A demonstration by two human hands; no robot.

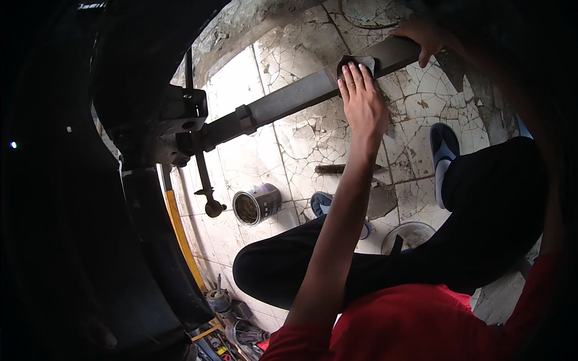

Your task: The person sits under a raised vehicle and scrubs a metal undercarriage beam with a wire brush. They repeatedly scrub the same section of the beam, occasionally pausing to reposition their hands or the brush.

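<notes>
Left hand lay on a small folded sheet, dark on one side and pale on the other, pressed to the upper face of a long grey metal bar. Its fingers were stretched out flat and close together over the sheet; thumb out of sight. Right hand spanned the bar near its right end, thumb at the near edge, fingers at the far edge, apparently gripping it, though shadow hid part.

Bar ran slantwise above a cracked tiled floor, its left end meeting dark metal parts beyond a collar.

Progress, judged: rubbing looked under way, not finished. Between collar and sheet the metal showed a fairly even grey; right of the sheet it looked darker, but whether from shade or lack of work could not be told. Left of the collar was dark too, perhaps unworked. Underside not visible.

Nearby: open tin on its side or steeply tilted, contents unclear; dark strip on the tiles
</notes>
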